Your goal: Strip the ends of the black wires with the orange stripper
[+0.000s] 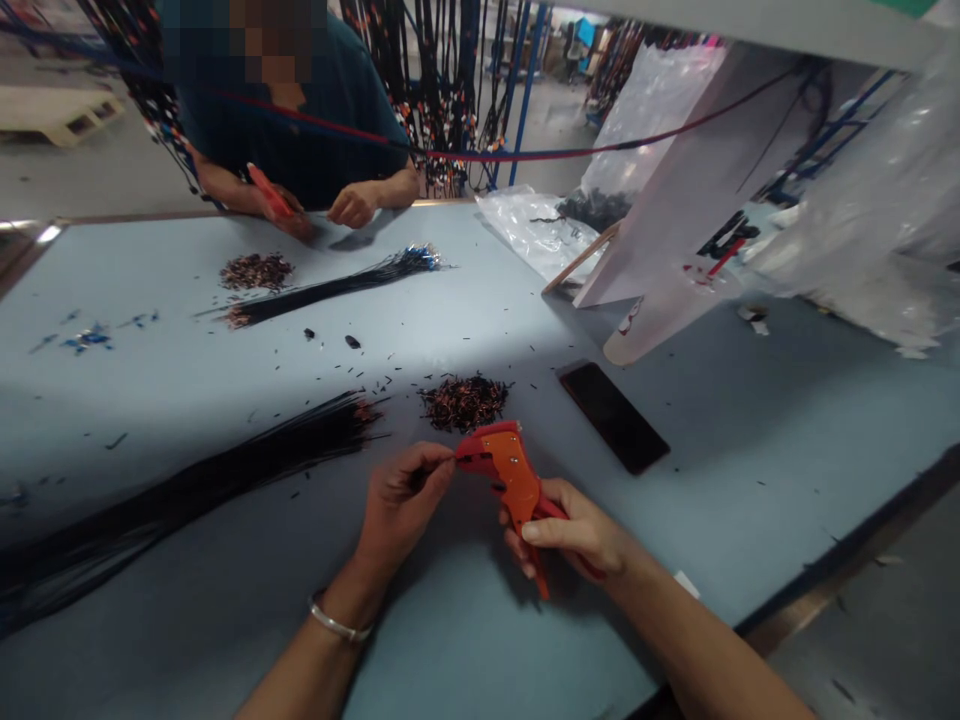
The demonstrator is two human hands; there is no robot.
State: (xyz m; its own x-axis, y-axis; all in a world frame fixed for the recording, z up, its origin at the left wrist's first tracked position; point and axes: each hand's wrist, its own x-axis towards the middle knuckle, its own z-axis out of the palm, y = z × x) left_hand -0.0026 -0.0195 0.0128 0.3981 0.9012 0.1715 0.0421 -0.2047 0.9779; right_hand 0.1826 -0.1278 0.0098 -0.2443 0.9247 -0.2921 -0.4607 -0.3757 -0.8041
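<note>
My right hand (566, 530) is wrapped round the handles of an orange and red wire stripper (514, 475), its jaw end pointing up and left. Thumb and fingers of my left hand (405, 500) pinch a thin black wire at the tool's mouth; most of that wire is hidden by the hand. Just beyond the tool lies a heap of small black and copper-coloured offcuts (465, 402). A long bundle of black wires (225, 475) with copper-coloured ends stretches across the table to the left of my left hand.
Across the table (480, 320) a co-worker (289, 120) holds a red tool (270, 192). Before them lie a second wire bundle (322, 290) and offcut pile (256, 270). A phone (613, 415), a plastic cup (660, 315) and clear plastic bags (862, 200) are at right. A cable (525, 156) hangs across.
</note>
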